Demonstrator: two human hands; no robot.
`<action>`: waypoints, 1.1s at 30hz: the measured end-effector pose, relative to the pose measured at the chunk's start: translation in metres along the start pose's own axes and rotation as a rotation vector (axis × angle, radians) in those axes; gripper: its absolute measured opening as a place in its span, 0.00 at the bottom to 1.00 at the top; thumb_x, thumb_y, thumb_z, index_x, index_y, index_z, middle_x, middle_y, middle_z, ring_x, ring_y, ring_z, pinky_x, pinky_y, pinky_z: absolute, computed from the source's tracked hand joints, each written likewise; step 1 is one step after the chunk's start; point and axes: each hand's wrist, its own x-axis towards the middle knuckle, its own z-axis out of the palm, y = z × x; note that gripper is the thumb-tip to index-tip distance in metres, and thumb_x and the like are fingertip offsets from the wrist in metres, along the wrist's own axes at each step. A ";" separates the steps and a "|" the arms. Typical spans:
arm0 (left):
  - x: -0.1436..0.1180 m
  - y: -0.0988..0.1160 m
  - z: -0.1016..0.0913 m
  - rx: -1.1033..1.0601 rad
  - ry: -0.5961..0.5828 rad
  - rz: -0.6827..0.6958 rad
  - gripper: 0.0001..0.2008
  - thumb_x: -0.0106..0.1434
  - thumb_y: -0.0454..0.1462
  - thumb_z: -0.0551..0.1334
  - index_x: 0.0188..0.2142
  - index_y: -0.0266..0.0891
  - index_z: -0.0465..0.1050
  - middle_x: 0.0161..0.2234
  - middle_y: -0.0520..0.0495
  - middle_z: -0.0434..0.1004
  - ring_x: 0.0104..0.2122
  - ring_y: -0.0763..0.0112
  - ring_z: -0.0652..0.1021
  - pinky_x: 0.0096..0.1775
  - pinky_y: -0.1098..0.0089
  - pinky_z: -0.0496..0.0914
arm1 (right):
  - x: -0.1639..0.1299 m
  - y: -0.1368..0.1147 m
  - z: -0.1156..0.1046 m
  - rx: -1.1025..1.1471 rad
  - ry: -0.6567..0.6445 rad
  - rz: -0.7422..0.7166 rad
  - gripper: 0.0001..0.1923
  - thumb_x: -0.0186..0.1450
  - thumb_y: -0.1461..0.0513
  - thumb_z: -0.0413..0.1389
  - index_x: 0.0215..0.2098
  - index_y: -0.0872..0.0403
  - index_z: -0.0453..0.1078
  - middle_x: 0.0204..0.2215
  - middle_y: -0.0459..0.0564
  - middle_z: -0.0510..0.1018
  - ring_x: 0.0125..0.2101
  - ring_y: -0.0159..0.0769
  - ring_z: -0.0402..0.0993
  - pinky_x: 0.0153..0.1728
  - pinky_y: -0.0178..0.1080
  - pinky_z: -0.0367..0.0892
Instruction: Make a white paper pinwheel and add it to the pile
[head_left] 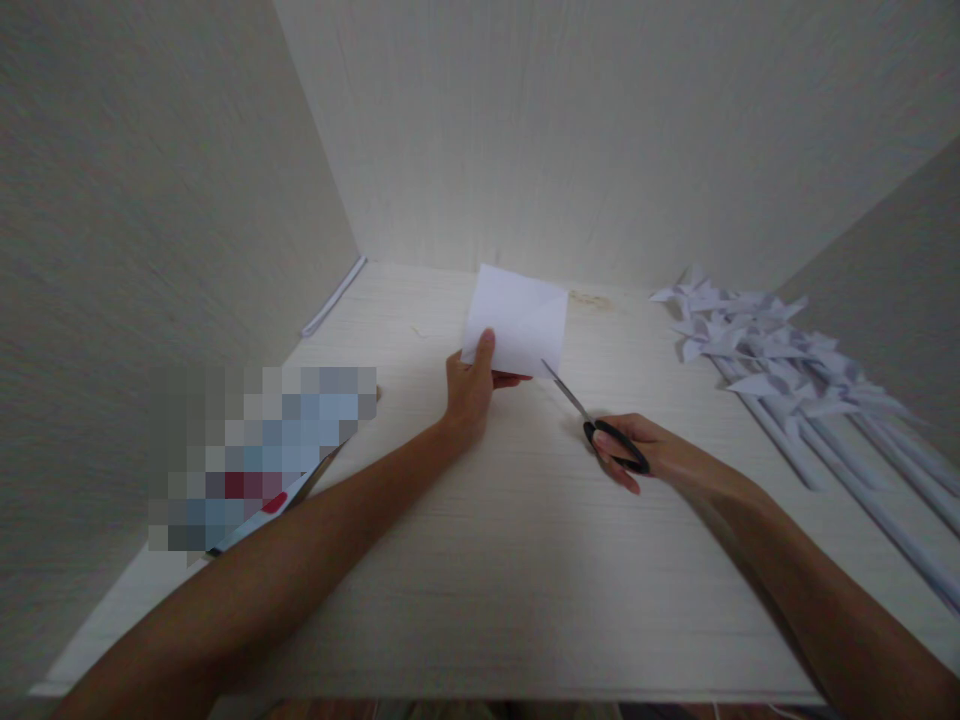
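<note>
Head | L hand (469,385): 1 paper sheet (517,320) | R hand (645,455): 1 scissors (592,420)

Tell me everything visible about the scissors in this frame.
The scissors have black loop handles and slim, bright metal blades. The right hand grips them, fingers through the loops. They lie low over the table, blades pointing up and left towards the lower right edge of the paper. The tips sit at or just on that edge; whether they have bitten in cannot be told. The blades look nearly closed.
</note>
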 end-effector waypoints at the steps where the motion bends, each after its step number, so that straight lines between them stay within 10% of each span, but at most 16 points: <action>1: 0.000 0.000 0.000 -0.007 -0.001 0.003 0.19 0.52 0.49 0.58 0.27 0.32 0.69 0.22 0.45 0.75 0.18 0.71 0.75 0.21 0.73 0.70 | 0.000 0.000 0.000 -0.001 0.003 0.003 0.25 0.59 0.43 0.44 0.19 0.55 0.56 0.11 0.41 0.62 0.13 0.24 0.56 0.17 0.32 0.51; 33: -0.002 -0.002 0.000 0.042 -0.061 0.025 0.16 0.48 0.46 0.62 0.26 0.32 0.70 0.22 0.45 0.74 0.19 0.72 0.75 0.21 0.74 0.70 | 0.001 -0.002 0.001 -0.005 0.040 0.001 0.25 0.58 0.42 0.44 0.18 0.54 0.55 0.10 0.41 0.62 0.13 0.25 0.56 0.18 0.32 0.52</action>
